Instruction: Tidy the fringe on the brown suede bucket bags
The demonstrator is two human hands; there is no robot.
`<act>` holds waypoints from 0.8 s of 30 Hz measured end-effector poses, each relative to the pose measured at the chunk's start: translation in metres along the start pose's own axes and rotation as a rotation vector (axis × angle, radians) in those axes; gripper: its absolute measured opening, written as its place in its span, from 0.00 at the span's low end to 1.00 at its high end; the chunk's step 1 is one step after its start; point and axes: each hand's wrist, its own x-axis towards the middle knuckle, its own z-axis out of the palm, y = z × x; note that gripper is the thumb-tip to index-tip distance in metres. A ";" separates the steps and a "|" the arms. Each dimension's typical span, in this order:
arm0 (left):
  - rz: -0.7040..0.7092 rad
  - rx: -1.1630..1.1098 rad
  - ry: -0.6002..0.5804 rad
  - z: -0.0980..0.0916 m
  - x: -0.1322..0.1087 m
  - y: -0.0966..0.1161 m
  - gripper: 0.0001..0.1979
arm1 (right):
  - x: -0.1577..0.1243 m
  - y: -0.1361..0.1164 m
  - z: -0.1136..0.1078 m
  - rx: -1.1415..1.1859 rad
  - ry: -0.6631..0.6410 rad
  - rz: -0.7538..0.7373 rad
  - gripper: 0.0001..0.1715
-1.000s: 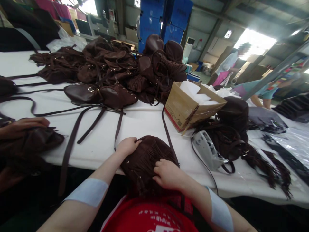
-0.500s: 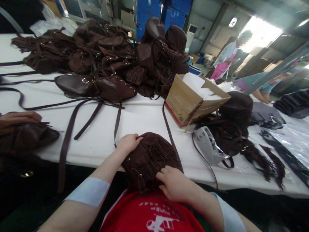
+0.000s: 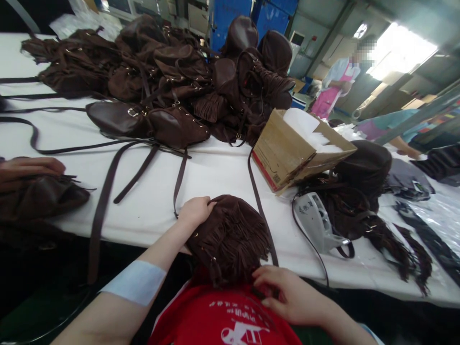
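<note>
A dark brown suede bag with fringe point(image 3: 230, 235) lies at the near edge of the white table point(image 3: 215, 177), right in front of me. My left hand point(image 3: 196, 211) grips its upper left corner, fingers curled over the edge. My right hand point(image 3: 287, 294) is below the bag's lower right, off the table edge, fingers bent and pinching at the fringe ends or the strap there. The bag's long strap point(image 3: 257, 191) runs away from me toward a cardboard box.
A big heap of brown bags point(image 3: 172, 76) with trailing straps fills the far table. A cardboard box point(image 3: 287, 153) with white sheets tips at centre right; a grey tape dispenser point(image 3: 316, 220) and more fringed bags point(image 3: 362, 196) lie right. Another person's hand point(image 3: 30, 167) holds a bag at left. People stand beyond.
My right hand has slid down off the top of the fringed bag to its lower edge near my chest. My left hand stays on the corner. The view has tilted slightly down.
</note>
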 end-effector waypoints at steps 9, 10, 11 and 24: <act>0.041 0.003 0.012 0.000 0.000 -0.001 0.25 | 0.121 -0.040 -0.004 -0.511 0.383 -0.268 0.17; 0.041 0.002 0.014 0.000 0.000 -0.001 0.25 | 0.135 -0.041 -0.004 -0.588 0.356 -0.245 0.16; 0.038 0.002 0.016 0.000 -0.001 -0.001 0.25 | 0.145 -0.040 -0.002 -0.656 0.319 -0.222 0.14; -0.036 0.024 0.040 0.000 0.011 0.007 0.27 | 0.073 -0.009 0.003 -0.654 0.124 0.007 0.16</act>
